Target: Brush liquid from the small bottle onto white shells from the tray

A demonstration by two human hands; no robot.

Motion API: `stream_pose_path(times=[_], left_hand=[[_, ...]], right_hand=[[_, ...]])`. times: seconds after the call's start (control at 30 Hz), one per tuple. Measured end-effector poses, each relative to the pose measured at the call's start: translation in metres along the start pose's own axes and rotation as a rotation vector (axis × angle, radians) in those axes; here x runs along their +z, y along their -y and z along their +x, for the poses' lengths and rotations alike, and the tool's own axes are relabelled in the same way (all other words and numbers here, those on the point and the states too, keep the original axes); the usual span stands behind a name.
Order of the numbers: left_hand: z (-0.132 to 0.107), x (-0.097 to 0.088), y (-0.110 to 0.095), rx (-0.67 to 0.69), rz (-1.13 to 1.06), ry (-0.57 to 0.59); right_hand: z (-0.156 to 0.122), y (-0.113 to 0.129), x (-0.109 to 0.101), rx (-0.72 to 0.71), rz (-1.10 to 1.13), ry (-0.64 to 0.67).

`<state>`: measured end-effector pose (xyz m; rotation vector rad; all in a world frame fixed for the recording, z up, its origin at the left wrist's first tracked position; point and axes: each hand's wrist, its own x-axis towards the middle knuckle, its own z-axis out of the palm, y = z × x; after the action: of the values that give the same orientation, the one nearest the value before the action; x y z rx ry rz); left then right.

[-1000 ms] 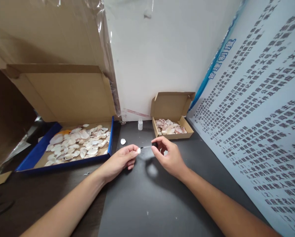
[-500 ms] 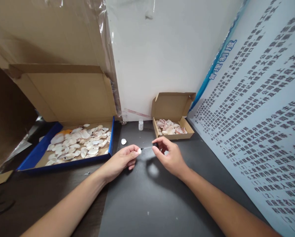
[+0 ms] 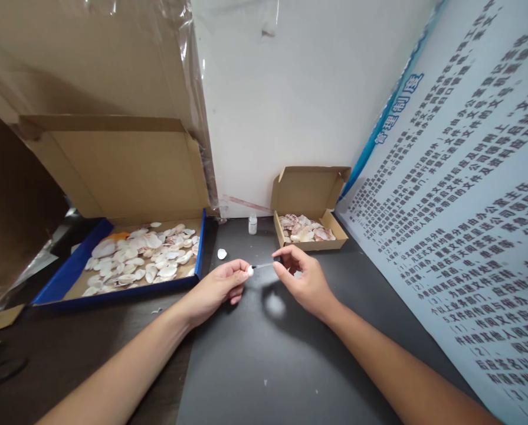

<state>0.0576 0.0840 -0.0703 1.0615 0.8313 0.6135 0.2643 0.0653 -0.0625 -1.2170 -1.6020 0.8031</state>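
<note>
My left hand (image 3: 217, 286) pinches a small white shell (image 3: 250, 271) between thumb and fingers, just above the dark tabletop (image 3: 264, 354). My right hand (image 3: 301, 277) is closed on a thin dark-handled brush (image 3: 264, 265), whose tip touches the shell. A small glass bottle (image 3: 252, 224) with a white cap stands behind the hands near the wall. One loose white shell (image 3: 221, 254) lies on the table to the left of the hands.
A large blue-edged cardboard box (image 3: 69, 277) at the left holds several pale shells (image 3: 144, 254), its lid raised. A small open cardboard box (image 3: 310, 227) with pinkish shells sits at the back. A printed poster (image 3: 458, 195) leans along the right.
</note>
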Motion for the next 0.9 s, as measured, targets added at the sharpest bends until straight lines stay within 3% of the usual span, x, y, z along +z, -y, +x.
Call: stream_pose_path(times=[0.23, 0.6, 0.73, 0.9], left_hand=[[0.0003, -0.0002, 0.001, -0.003, -0.009, -0.004], [0.0007, 0.001, -0.0006, -0.002, -0.007, -0.007], [0.0009, 0.0004, 0.0005, 0.002, -0.009, -0.004], [-0.0001, 0.001, -0.0001, -0.002, -0.01, -0.012]], right_hand=[[-0.002, -0.0016, 0.0006, 0.004, 0.037, 0.028], [-0.0003, -0.004, 0.0011, 0.027, -0.038, -0.03], [-0.0009, -0.0028, 0.0017, 0.008, -0.008, 0.012], [-0.0007, -0.0011, -0.0003, 0.005, -0.089, -0.053]])
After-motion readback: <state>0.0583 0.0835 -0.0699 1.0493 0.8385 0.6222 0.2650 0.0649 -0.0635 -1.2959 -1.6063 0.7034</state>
